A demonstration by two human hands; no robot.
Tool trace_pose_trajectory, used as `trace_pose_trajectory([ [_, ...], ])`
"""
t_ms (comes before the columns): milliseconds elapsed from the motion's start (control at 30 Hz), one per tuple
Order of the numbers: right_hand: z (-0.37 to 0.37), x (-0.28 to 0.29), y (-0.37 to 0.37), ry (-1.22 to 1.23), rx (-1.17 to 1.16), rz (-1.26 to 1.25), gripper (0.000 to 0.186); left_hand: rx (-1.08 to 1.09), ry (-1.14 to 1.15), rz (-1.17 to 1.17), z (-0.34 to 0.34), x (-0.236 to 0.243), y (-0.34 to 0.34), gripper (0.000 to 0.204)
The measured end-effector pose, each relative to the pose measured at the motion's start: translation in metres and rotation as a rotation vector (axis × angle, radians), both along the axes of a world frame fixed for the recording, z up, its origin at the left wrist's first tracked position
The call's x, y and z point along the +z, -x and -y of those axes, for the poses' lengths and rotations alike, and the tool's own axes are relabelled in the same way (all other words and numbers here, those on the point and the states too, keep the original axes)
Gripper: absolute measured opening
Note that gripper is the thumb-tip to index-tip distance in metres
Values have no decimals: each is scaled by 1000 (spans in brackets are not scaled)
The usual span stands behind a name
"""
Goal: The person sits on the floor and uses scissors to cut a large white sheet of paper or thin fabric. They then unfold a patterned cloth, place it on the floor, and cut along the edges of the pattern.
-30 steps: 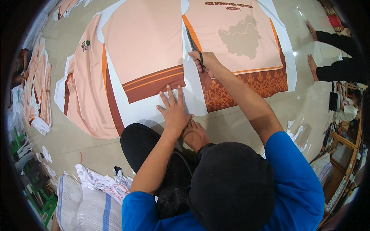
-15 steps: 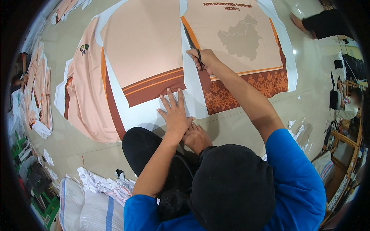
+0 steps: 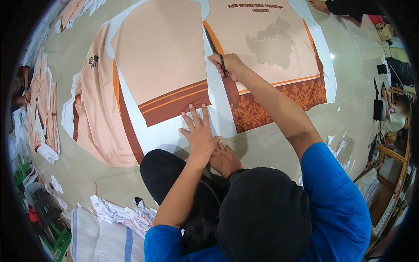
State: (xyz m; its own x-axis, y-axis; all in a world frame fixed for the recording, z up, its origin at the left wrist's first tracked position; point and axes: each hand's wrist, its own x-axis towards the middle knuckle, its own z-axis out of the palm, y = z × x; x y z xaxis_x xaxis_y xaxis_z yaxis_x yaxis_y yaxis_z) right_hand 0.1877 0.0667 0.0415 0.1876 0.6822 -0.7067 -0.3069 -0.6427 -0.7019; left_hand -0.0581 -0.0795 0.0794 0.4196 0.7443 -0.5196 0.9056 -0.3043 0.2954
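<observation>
A wide sheet of white-edged fabric printed with peach garment panels lies on the floor. My right hand (image 3: 229, 66) grips the black handles of the scissors (image 3: 212, 41), whose blades point away from me along the orange-edged side of the right panel (image 3: 231, 32). That panel carries a grey map shape and a maroon patterned hem. My left hand (image 3: 199, 133) rests flat, fingers spread, on the white margin, with fingertips at the maroon hem of the middle panel (image 3: 159, 56). A peach panel (image 3: 98, 118) with small emblems lies rumpled at the left.
My bare foot (image 3: 225, 160) is beside my left hand. White sacks (image 3: 111, 240) and white cloth scraps (image 3: 120, 212) sit at the lower left. More cut peach pieces (image 3: 43, 109) lie at the far left. Another person's foot (image 3: 319, 6) shows at the upper right, and a wooden frame (image 3: 395, 163) stands at the right.
The other person's foot has shifted up and left at the upper right. The whole view has tilted slightly; my hands and the scissors stay in nearly the same place on the fabric.
</observation>
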Motion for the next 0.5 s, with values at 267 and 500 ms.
trace_pose_trajectory([
  [267,-14,4,-2,3,-17,3,31,-5,1,10,1,0,0,137],
  [500,-18,0,-3,6,-3,10,31,-16,4,-11,0,1,0,138],
])
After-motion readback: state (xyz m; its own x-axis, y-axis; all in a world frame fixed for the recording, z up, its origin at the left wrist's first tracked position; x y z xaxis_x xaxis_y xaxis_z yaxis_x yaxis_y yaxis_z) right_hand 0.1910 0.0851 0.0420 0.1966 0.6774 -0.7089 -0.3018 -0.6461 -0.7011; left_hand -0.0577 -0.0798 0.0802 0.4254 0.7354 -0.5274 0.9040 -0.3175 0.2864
